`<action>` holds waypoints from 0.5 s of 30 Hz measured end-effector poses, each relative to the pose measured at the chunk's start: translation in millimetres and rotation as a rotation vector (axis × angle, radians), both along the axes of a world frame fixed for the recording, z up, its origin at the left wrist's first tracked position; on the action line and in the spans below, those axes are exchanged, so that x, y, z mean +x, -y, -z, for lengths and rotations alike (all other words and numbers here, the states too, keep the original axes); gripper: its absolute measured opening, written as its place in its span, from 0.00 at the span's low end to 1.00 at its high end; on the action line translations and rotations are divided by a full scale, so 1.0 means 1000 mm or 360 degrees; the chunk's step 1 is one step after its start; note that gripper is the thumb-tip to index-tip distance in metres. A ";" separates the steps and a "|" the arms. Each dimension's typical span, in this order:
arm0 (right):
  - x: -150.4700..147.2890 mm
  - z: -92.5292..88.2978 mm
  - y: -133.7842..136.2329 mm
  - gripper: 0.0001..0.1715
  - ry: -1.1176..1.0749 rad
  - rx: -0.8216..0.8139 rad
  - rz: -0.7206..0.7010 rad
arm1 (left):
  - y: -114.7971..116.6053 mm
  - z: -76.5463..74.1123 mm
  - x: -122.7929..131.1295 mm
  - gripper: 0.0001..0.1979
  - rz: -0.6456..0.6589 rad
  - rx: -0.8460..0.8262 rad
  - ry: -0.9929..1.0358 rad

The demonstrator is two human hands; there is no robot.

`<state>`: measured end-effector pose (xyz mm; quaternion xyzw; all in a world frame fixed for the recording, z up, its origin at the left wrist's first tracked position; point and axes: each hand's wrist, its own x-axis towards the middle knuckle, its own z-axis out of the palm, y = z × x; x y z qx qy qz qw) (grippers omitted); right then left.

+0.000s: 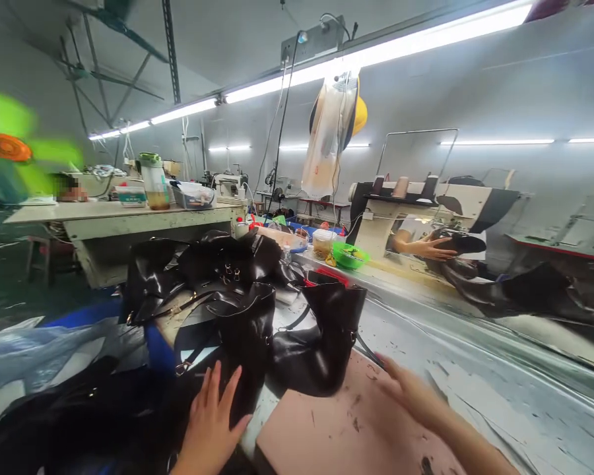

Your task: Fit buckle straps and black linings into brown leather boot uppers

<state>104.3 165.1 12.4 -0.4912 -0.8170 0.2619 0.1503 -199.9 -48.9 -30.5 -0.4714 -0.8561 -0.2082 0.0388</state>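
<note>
My left hand lies flat with fingers stretched out against the side of a black leather bag at the table's near edge. A second black bag stands just to its right, partly on a pink cutting board. My right hand reaches over the pink board toward that bag's strap, fingers extended and blurred, holding nothing that I can see. More black bags are heaped behind.
Across the worktable another person's hand works black leather at a sewing machine. A green bowl, containers and a jar stand further back. Plastic sheeting lies at left.
</note>
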 end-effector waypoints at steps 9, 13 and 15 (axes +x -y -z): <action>-0.108 0.056 0.008 0.43 -0.0624 -0.0325 -0.0070 | -0.067 -0.019 0.009 0.43 0.0253 -0.0361 -0.0094; -0.094 0.065 0.028 0.42 -0.0443 -0.0085 -0.0052 | -0.053 -0.069 0.008 0.43 0.0581 -0.0461 0.0209; -0.075 0.074 0.047 0.39 -0.0343 -0.0010 -0.0034 | -0.040 -0.096 -0.011 0.31 0.0879 -0.0268 0.0497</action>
